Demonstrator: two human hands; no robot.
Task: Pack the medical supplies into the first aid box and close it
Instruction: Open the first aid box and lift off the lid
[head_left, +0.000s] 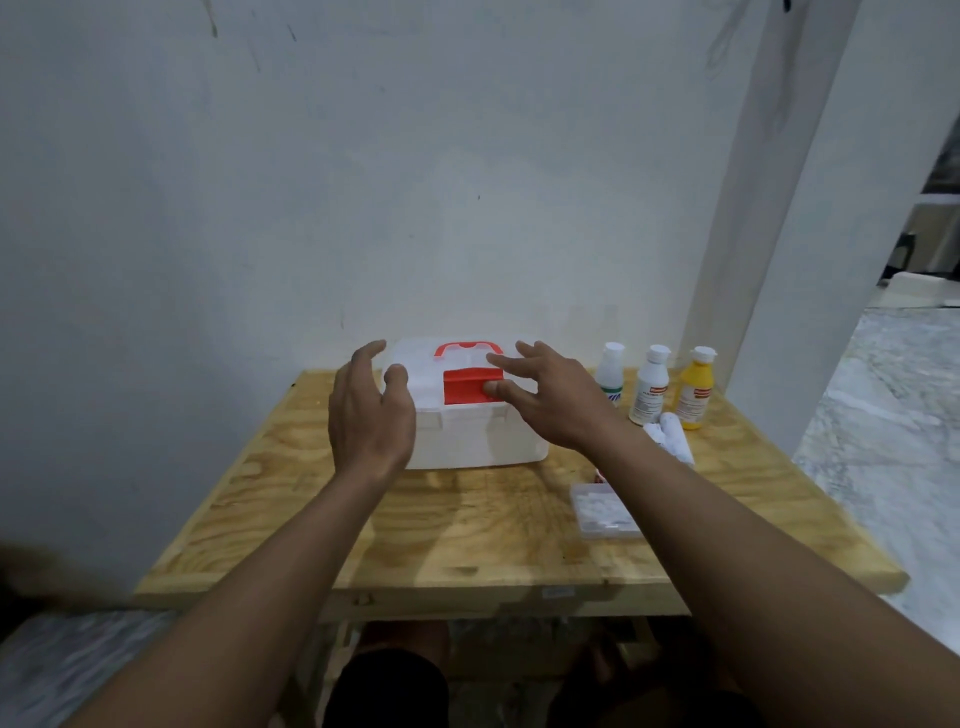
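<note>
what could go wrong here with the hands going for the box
1. The first aid box is shut, with supplies lying outside; the right hand at the red latch could slide it unless the left hand steadies it.
2. The right forearm passes close to the bandage rolls and upright bottles; a sideways sweep might topple them.

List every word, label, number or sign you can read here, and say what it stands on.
Nothing here can be read.
clear bottle: blue-green mark on the label, too blurred.
white bottle: red band and small print, too blurred.
yellow bottle: red band and small print, too blurred.
first aid box: no lettering shows.
sticker on the table edge: too small to read.
</note>
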